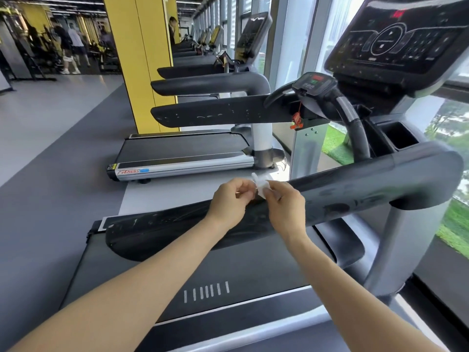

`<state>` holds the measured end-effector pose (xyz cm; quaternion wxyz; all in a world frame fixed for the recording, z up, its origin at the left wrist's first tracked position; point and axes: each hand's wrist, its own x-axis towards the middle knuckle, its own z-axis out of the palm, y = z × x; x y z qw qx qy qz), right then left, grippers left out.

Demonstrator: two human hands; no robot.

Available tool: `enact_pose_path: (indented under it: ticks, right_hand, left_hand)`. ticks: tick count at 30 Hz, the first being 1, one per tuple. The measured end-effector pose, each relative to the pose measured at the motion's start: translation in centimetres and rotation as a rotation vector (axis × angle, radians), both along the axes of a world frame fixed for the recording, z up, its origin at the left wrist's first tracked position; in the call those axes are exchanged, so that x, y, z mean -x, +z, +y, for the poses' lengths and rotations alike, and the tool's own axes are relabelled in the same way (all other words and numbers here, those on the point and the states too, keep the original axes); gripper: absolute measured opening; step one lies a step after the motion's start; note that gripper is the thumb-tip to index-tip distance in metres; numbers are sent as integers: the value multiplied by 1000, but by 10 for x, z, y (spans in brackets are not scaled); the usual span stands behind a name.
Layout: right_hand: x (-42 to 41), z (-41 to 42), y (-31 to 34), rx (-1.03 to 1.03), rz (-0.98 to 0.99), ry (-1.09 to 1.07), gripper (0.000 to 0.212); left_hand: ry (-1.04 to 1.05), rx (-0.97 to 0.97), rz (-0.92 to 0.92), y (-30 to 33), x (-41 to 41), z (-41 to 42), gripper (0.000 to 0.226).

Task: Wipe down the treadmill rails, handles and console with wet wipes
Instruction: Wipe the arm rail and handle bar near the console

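At the frame's centre, the left hand [229, 199] and right hand [285, 201] are both pinching a small bunched wet wipe [261, 185] above the near rail [355, 189]. Tugging apart could tear it or drop it onto the belt [228, 275].

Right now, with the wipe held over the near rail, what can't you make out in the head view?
- Wet wipe: mostly hidden by the left hand and right hand pinching it; whether folded or bunched is unclear.
- Near rail: middle stretch covered by both hands.
- Console: top and right side cut off by the frame edge; labels too small to read.
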<state>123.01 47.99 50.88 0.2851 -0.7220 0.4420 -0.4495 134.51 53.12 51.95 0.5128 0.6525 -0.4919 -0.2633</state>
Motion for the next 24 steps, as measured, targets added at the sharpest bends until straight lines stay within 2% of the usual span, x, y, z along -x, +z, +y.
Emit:
enact_pose_path:
  ticks: [2, 4, 6, 8, 18, 24]
  right_hand:
    - [6, -14, 4, 136, 146, -117, 16]
    - [10, -28, 6, 216, 372, -168, 20]
    - [9, -35, 4, 196, 543, -184, 24]
    - [2, -31, 3, 172, 610, -188, 26]
    - [-67, 35, -8, 138, 549, -115, 46]
    - [-117, 84, -23, 120, 489, 3, 48]
  left_hand:
    - [34, -17, -202, 0, -11, 5, 19]
    - [79, -14, -334, -2, -28, 12, 20]
    - [113, -21, -423, -6, -46, 22, 20]
    - [135, -34, -477, -11, -62, 34, 20]
    - [215, -81, -592, -26, -123, 100, 20]
    - [243, -138, -614, -29, -148, 131, 22]
